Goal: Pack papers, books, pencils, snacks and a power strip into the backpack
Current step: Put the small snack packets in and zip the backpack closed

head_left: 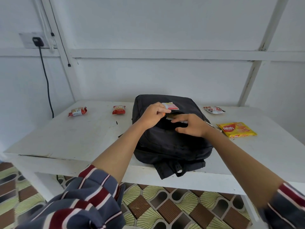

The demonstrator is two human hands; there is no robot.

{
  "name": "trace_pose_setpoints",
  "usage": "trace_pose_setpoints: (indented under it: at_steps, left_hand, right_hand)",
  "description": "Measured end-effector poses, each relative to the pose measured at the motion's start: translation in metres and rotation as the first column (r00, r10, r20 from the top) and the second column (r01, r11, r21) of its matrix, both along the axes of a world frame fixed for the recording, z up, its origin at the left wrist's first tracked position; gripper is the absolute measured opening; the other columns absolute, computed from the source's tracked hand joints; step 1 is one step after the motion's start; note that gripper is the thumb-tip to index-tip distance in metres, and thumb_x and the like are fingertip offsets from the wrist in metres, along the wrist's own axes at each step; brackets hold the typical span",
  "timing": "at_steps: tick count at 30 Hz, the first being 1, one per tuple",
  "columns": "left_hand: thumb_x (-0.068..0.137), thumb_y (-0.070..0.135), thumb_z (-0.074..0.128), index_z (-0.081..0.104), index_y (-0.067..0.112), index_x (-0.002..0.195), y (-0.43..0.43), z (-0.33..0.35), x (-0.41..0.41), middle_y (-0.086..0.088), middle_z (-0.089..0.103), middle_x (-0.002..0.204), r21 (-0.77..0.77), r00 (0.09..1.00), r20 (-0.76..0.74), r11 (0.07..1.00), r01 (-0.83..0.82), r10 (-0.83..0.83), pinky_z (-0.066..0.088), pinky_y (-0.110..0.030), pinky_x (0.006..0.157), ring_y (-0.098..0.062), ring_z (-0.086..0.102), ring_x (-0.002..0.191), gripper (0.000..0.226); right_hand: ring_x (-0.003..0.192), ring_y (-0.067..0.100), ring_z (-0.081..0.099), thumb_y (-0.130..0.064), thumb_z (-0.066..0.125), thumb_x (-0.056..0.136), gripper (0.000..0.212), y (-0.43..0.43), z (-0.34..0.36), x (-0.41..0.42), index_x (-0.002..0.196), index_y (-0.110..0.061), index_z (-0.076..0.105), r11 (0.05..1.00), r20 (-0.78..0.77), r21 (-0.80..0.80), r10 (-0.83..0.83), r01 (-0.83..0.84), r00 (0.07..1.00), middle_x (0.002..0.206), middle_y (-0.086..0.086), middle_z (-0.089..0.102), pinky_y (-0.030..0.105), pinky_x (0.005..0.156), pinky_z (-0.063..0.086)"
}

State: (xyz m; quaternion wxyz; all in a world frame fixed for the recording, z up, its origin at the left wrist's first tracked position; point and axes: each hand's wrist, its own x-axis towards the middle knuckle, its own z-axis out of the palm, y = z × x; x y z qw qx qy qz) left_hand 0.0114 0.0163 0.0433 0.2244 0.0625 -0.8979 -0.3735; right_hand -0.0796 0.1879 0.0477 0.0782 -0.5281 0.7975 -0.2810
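Black fabric backpack [173, 142] lies flat on white painted table [82, 138], front pocket gaping. Left hand [152, 117] pinches small white-red-yellow snack packet [170, 106] between thumb and fingers at pocket mouth. Right hand [191, 125] at pocket's near lip, fingers loosely curled and apart; grip on fabric cannot be told. Yellow wafer pack [236, 129] lies right of the bag; red snack pouch [118, 109] lies left.
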Motion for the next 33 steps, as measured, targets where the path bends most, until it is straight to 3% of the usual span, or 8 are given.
trace_pose_setpoints:
  at_steps: [3, 5, 8, 11, 17, 33]
  left_hand:
    - [0.093, -0.002, 0.048, 0.067, 0.006, 0.113, -0.002, 0.000, -0.001, -0.006, 0.056, 0.116, 0.002, 1.000, 0.002, 1.000, -0.002, 0.002, 0.037, -0.003, 0.084, -0.013, 0.051, 0.109, 0.028]
    - [0.093, -0.002, 0.048, 0.067, 0.006, 0.113, -0.003, 0.000, -0.002, -0.005, 0.055, 0.115, -0.004, 1.000, 0.003, 1.000, -0.007, 0.007, 0.037, -0.001, 0.082, -0.011, 0.050, 0.106, 0.028]
    - [0.093, -0.002, 0.049, 0.067, 0.007, 0.114, -0.003, 0.000, -0.002, -0.006, 0.056, 0.116, -0.008, 1.000, 0.000, 1.000, -0.010, 0.010, 0.038, -0.007, 0.085, -0.012, 0.051, 0.105, 0.028]
    - [0.093, -0.001, 0.050, 0.067, 0.007, 0.114, -0.003, 0.000, -0.002, -0.006, 0.056, 0.117, -0.010, 1.000, 0.007, 1.000, -0.008, 0.008, 0.038, -0.015, 0.091, -0.014, 0.051, 0.109, 0.028]
    - [0.093, -0.002, 0.050, 0.067, 0.007, 0.113, -0.005, -0.001, -0.003, -0.006, 0.056, 0.116, -0.006, 1.000, -0.005, 1.000, -0.016, 0.016, 0.036, 0.001, 0.079, -0.009, 0.050, 0.103, 0.028]
    - [0.093, -0.002, 0.048, 0.067, 0.007, 0.114, -0.009, -0.002, -0.007, -0.005, 0.056, 0.116, -0.004, 0.999, 0.000, 0.999, -0.044, 0.044, 0.037, 0.000, 0.077, -0.008, 0.049, 0.102, 0.030]
  right_hand:
    - [0.115, -0.001, 0.049, -0.008, 0.064, 0.085, 0.032, 0.007, -0.004, 0.002, 0.116, -0.015, 0.066, 0.996, 0.111, -0.087, 0.018, -0.008, 0.994, 0.129, -0.003, 0.058, -0.005, 0.089, 0.030]
    - [0.112, 0.001, 0.054, -0.011, 0.063, 0.086, 0.031, 0.013, -0.009, 0.004, 0.116, -0.019, 0.066, 0.998, 0.212, -0.059, 0.035, -0.023, 0.977, 0.124, -0.003, 0.061, 0.007, 0.096, 0.037]
    - [0.123, 0.007, 0.049, -0.016, 0.062, 0.087, 0.033, 0.012, -0.018, 0.001, 0.119, -0.022, 0.063, 0.999, 0.192, 0.029, 0.027, -0.033, 0.981, 0.131, -0.003, 0.056, 0.024, 0.109, 0.033]
    - [0.128, 0.010, 0.044, -0.019, 0.062, 0.087, 0.035, 0.007, -0.017, -0.004, 0.122, -0.022, 0.061, 0.999, 0.151, 0.043, 0.001, -0.008, 0.989, 0.136, -0.002, 0.052, 0.020, 0.106, 0.029]
    - [0.127, 0.012, 0.043, -0.021, 0.062, 0.087, 0.037, -0.003, -0.008, -0.016, 0.124, -0.024, 0.059, 0.998, 0.136, 0.062, -0.027, 0.019, 0.990, 0.135, -0.004, 0.052, 0.020, 0.101, 0.028]
    - [0.130, 0.008, 0.037, -0.026, 0.070, 0.079, 0.049, -0.018, -0.011, -0.034, 0.124, -0.041, 0.055, 0.993, 0.223, 0.103, 0.042, -0.066, 0.974, 0.138, -0.011, 0.047, 0.022, 0.105, 0.024]
